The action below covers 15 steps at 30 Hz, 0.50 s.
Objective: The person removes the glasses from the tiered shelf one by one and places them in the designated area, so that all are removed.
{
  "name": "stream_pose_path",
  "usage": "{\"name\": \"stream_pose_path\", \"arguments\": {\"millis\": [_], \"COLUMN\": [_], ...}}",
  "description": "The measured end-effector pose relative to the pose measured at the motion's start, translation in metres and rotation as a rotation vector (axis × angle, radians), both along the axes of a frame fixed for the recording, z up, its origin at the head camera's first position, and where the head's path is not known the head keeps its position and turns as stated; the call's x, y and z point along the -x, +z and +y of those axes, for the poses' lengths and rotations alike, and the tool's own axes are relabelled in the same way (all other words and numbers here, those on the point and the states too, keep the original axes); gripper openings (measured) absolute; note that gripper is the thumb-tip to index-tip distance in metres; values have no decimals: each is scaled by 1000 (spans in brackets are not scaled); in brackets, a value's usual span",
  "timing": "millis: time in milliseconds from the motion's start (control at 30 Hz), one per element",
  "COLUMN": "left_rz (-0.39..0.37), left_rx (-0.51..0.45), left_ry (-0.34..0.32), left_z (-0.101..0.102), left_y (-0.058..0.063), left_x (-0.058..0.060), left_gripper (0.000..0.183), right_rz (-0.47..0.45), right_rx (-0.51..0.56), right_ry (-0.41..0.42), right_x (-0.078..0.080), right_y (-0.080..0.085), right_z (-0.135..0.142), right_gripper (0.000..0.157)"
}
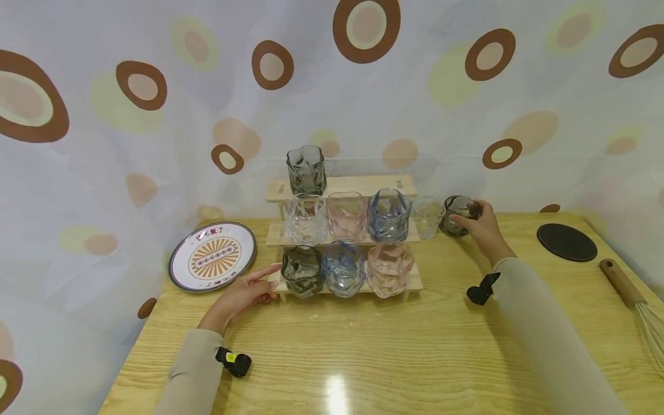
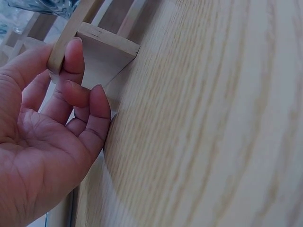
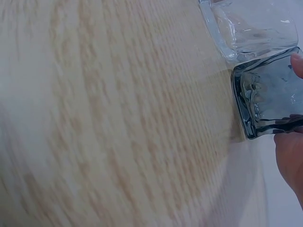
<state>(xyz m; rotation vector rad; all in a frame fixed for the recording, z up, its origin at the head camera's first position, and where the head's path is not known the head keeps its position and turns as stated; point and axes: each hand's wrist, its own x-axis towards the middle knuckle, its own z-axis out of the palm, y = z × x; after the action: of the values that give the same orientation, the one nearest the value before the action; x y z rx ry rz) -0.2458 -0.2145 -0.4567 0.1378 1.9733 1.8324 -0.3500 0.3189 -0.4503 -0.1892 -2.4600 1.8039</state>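
Observation:
My left hand pinches the left end of the bottom step of a wooden three-step rack. In the left wrist view the board's rounded end lies between the fingers. To the rack's right, my right hand grips a smoky grey glass by its sides. The right wrist view shows this grey glass upright on the table beside a clear glass. On the rack are a grey glass on top, clear, pink and blue glasses in the middle, and grey, blue and pink ones at the bottom.
A white patterned plate leans at the table's left rear. On the right lie a round black coaster and a whisk with a wooden handle. A patterned cloth hangs behind the wooden table.

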Motion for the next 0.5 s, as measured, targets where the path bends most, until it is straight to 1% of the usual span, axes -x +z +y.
{"name": "stream_pose_path", "arguments": {"millis": [67, 167, 400, 500], "left_rz": [-7, -7, -23, -20], "left_rx": [-5, -15, -26, -22], "left_ry": [11, 19, 9, 4], "left_z": [0, 0, 2, 2], "left_y": [0, 0, 0, -1], "left_x": [0, 0, 0, 0], "left_gripper": [56, 56, 56, 56], "right_rz": [-1, 4, 6, -4], "right_rx": [9, 16, 23, 22], "right_ry": [-13, -12, 47, 56], "right_x": [1, 1, -3, -6], "right_y": [-1, -1, 0, 0], "right_z": [0, 0, 4, 6], "right_gripper": [87, 88, 97, 100]}}
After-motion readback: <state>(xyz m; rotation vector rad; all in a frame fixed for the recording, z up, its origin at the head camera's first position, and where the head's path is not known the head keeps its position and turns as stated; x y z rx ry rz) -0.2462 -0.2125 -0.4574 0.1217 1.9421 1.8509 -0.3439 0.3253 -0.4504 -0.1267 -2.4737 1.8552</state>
